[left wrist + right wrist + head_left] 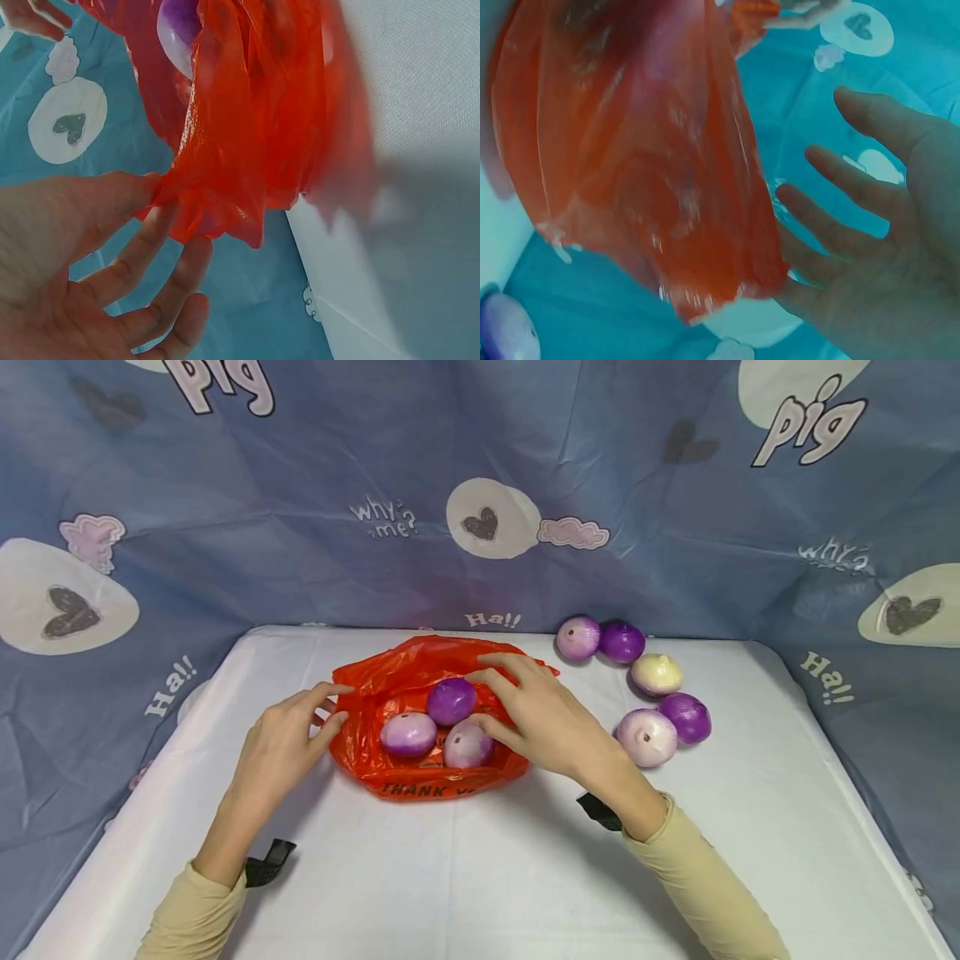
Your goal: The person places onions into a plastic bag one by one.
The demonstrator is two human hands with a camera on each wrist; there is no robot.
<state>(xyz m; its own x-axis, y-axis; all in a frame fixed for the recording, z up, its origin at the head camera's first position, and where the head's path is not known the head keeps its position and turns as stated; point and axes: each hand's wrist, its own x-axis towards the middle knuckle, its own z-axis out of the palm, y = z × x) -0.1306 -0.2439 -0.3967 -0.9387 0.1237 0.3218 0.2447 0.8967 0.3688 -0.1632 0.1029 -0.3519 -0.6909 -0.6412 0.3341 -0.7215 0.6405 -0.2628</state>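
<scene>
A red plastic bag (420,653) with black lettering lies with its mouth spread wide on the white-covered table. Inside it are three purple onions: one at the left (408,734), a darker one (452,701) behind, and a paler one (468,747) at the right. At the bag's left side, my left hand (277,743) pinches the rim between thumb and index finger, as the left wrist view shows on the crumpled plastic (232,135). My right hand (551,718) hovers over the bag's right side, fingers spread and holding nothing; its fingertips overlap the paler onion's edge.
Several onions stand right of the bag: a light purple one (577,637) and a dark one (622,642) at the back, a yellowish one (656,675), then two nearer (647,737). A blue printed cloth (315,560) hangs behind the white table (450,877).
</scene>
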